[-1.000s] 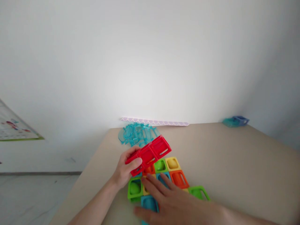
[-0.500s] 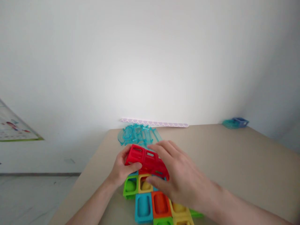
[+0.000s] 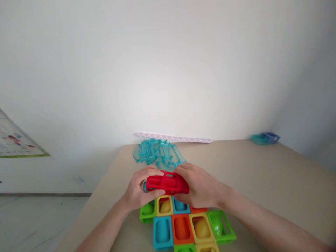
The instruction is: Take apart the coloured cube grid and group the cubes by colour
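Between my two hands is a red plastic block piece (image 3: 168,182) with rectangular openings, held above the far rows of coloured blocks. My left hand (image 3: 141,187) grips its left end, thumb at the front and fingers over the top. Closed around its right end is my right hand (image 3: 198,185). Below and nearer to me lie joined blocks: a blue block (image 3: 162,231), an orange block (image 3: 181,229), a yellow block (image 3: 201,227) and a green block (image 3: 219,225). Part of the far row is hidden behind the hands and the red piece.
Clear turquoise plastic pieces (image 3: 157,152) lie heaped on the beige table (image 3: 252,175) beyond my hands. A lilac patterned strip (image 3: 173,137) runs along the wall. In the far right corner sits a dark blue container (image 3: 271,137) beside more turquoise pieces (image 3: 259,139).
My right hand has closed onto the right end of the red block piece, where it was open before. The piece has come down and levelled, and my left fingers now reach over its top.
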Motion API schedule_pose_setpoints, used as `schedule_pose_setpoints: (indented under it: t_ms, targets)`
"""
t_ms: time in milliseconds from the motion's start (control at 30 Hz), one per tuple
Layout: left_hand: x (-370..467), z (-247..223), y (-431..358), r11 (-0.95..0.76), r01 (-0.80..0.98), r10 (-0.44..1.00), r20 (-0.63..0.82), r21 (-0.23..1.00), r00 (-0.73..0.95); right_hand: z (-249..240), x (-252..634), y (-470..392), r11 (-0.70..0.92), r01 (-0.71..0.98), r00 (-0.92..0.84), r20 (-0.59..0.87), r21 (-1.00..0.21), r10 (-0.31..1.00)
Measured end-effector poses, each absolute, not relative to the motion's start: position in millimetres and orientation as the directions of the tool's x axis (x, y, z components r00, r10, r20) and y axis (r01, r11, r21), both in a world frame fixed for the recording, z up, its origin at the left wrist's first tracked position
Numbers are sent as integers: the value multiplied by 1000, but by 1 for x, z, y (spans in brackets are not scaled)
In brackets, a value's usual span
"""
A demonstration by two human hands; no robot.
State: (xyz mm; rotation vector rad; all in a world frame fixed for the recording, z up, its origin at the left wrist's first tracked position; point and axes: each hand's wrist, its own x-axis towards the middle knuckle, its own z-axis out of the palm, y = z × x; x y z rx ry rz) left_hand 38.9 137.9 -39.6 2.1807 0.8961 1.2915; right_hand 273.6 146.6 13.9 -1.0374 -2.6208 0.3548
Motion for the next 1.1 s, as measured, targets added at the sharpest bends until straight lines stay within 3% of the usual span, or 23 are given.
schedule_pose_setpoints:
  t_ms: [133,500,600,733,833,933,1033,1100]
  targets:
    - [38,-42,141,-676,350,728,516,648,452,8,273,151,718,608,-713,164,-340,682]
    - [35,-50,144,-647,326,742,470,689,478,4,275,152,745,577,-739,174,-335,651]
    - [36,-53,143,-620,375,770,443,689,460,3,273,152,746,575,-733,195,-334,652]
    - [38,-57,139,-564,314,813,447,763,373,6,279,154,726,582,-715,195,-366,672]
    - [39,-53,138,-562,330,812,431,758,394,4,305,158,652,613,-609,259,-447,750]
    - [41,-44,139,-596,384,779,391,705,491,-8,352,165,477,686,-384,283,-549,879]
    - [43,-39,140,-602,389,768,374,697,519,-29,401,175,368,788,-226,324,-494,918]
    - [44,-40,141,-579,370,784,371,727,497,-42,426,181,288,859,-182,275,-423,944]
